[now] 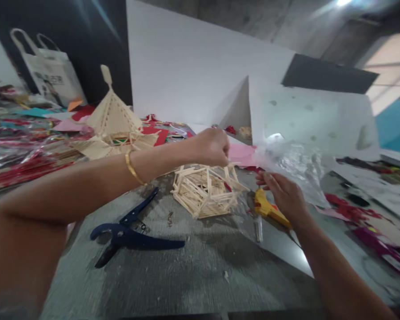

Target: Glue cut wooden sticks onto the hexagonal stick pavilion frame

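A lattice frame of thin wooden sticks (205, 195) stands on the grey tabletop. My left hand (213, 146) is closed over its far top edge, fingers bent down at the sticks. What those fingers pinch is hidden. To the right, my right hand (283, 189) has its thumb and fingers pressed together; anything between them is too small to name. Just below that hand is a yellow glue gun (270, 209), apparently lying on the table, with a short clear rod (259, 229) beside it. A dark blue hand cutter (136, 235) lies with its jaws apart, left of the frame.
Behind my left forearm stands a pointed roof of wooden sticks (111, 113). Plastic-wrapped materials (26, 151) crowd the left side. Crumpled clear plastic (295, 164) lies at the right, with a purple tool (383, 249) farther over. White panels (193, 66) rise behind.
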